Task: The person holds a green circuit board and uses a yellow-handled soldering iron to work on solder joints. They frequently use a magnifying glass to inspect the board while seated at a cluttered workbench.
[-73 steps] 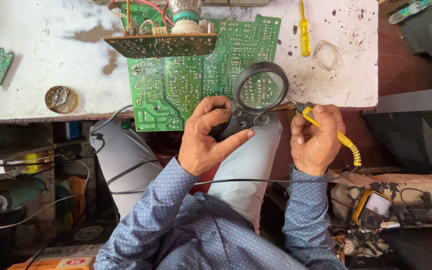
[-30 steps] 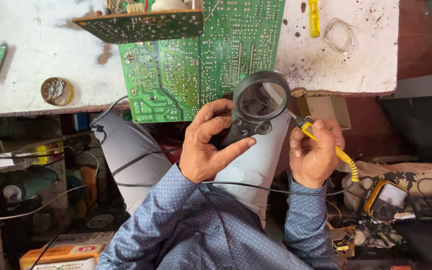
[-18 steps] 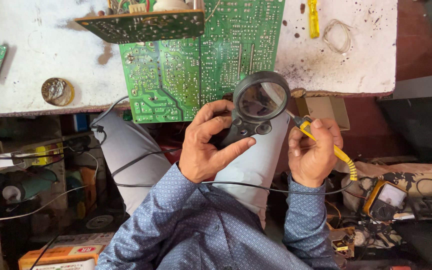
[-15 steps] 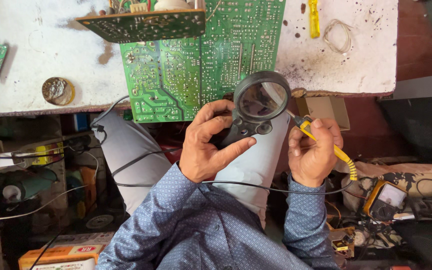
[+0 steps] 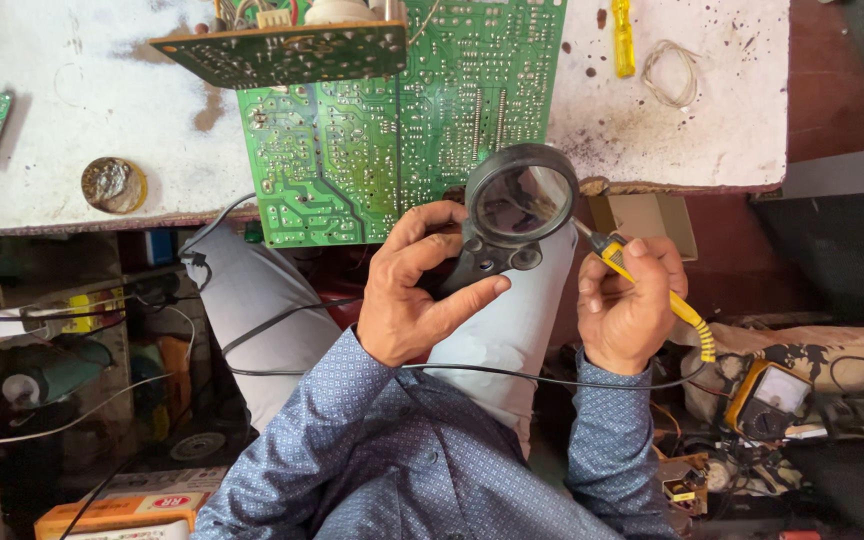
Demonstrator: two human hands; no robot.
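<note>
Your left hand (image 5: 414, 290) is closed around the black handle of the magnifying glass (image 5: 518, 205), holding its lens just over the near edge of the tabletop (image 5: 42, 200), beside the big green circuit board (image 5: 402, 110) that overhangs that edge. Your right hand (image 5: 632, 300) pinches a yellow-handled probe (image 5: 652, 285), its tip reaching under the lens rim. A smaller board (image 5: 282, 50) stands tilted on the green one.
</note>
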